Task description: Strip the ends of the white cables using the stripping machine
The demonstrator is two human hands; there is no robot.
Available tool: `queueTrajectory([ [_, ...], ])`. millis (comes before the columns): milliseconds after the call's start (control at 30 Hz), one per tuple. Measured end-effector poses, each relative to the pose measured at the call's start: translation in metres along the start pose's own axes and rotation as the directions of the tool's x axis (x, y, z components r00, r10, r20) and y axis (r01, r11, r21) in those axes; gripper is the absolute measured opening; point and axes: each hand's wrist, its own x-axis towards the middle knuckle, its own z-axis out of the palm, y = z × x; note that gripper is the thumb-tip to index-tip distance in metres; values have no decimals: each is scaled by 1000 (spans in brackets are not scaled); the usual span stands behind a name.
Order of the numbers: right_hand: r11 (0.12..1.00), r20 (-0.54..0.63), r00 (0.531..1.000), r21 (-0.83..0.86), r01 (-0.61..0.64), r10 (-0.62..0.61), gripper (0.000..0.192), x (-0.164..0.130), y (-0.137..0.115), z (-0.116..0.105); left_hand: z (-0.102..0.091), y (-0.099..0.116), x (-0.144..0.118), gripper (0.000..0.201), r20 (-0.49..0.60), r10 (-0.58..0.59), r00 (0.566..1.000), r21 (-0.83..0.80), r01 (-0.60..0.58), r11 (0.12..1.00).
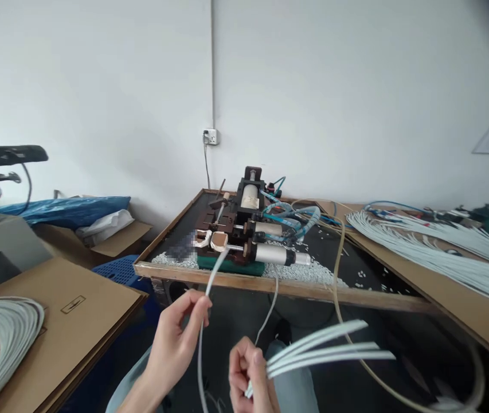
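Between the thumb and fingers of my left hand (182,330) is a single white cable (214,276). Its upper end reaches the front of a pneumatic machine (244,229) on the bench, and its lower part hangs down past my wrist. My right hand (250,373), lower and to the right, is closed around a few white cables (325,350) whose free ends fan out to the right. Small white cut pieces (304,272) lie heaped around the machine's base. Whether the cable end sits inside the machine's clamp I cannot tell.
The bench has a raised wooden rim (287,285). On the right, a large bundle of white cables (433,246) lies on cardboard. At left, coiled cables (7,332) rest on stacked cardboard (93,304). A yellowish hose (336,269) hangs over the bench front.
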Motion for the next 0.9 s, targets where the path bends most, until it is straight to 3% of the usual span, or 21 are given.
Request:
queueTrajectory([
  [67,993,86,989,-19,-117,118,69,-4,1,10,-11,9,-4,18,178,97,979,139,-122,983],
  [167,967,193,949,-113,-230,248,69,-8,6,22,-21,26,0,22,281,154,947,161,-205,965],
  [300,944,243,920,-195,-265,309,64,-12,11,27,-21,44,0,27,499,18,866,51,-50,997],
  [367,945,255,913,-153,-288,319,62,-10,12,26,-17,44,-4,34,534,-67,843,63,39,997],
  [500,975,217,951,-21,-223,222,65,-4,16,15,-4,30,-7,39,386,-118,915,52,106,993],
  [667,999,17,1000,-34,15,-14,60,3,19,-8,13,8,5,41,175,-165,971,-54,177,983],
  [767,977,-107,977,-130,168,-183,57,4,14,-20,22,-1,20,44,49,-162,986,-112,167,980],
  [900,959,-117,956,-129,253,-268,56,1,4,-26,30,-9,43,46,-38,-147,988,-121,141,983],
])
